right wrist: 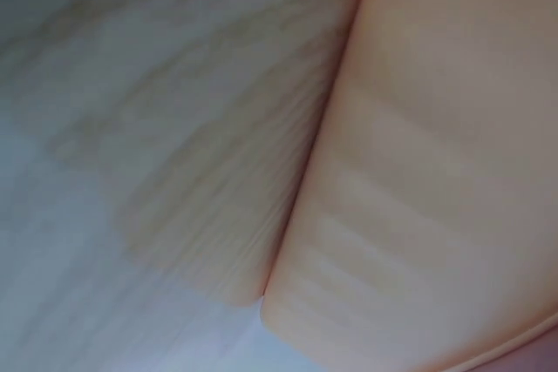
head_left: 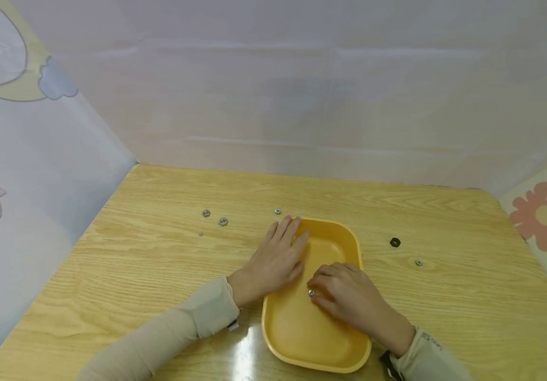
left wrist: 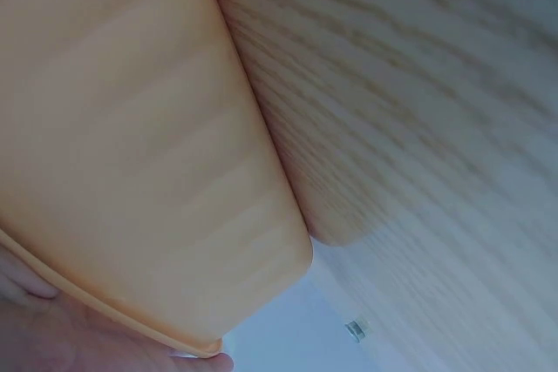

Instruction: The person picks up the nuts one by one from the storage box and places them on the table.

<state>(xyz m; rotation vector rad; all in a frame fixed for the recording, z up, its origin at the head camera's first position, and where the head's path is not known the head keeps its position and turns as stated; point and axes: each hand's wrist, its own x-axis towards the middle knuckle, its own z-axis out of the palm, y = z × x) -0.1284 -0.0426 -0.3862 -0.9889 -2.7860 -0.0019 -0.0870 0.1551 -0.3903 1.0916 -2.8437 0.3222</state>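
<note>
A yellow plastic tray with a raised rim stands on the wooden table. Over its far left rim lies my left hand, fingers extended and reaching to the far edge. My right hand is above the tray's inside, crossing the right rim. Between its thumb and fingers it pinches a small silver nut. In the left wrist view the tray's outer wall fills the left side, with part of the left hand at the rim. The right wrist view mostly shows the tray's opposite wall; the nut is hidden there.
Two silver nuts and a tiny one lie left of the tray. Another silver nut is just beyond the left fingertips. To the right are a black nut and a silver nut. A pale curtain borders the table.
</note>
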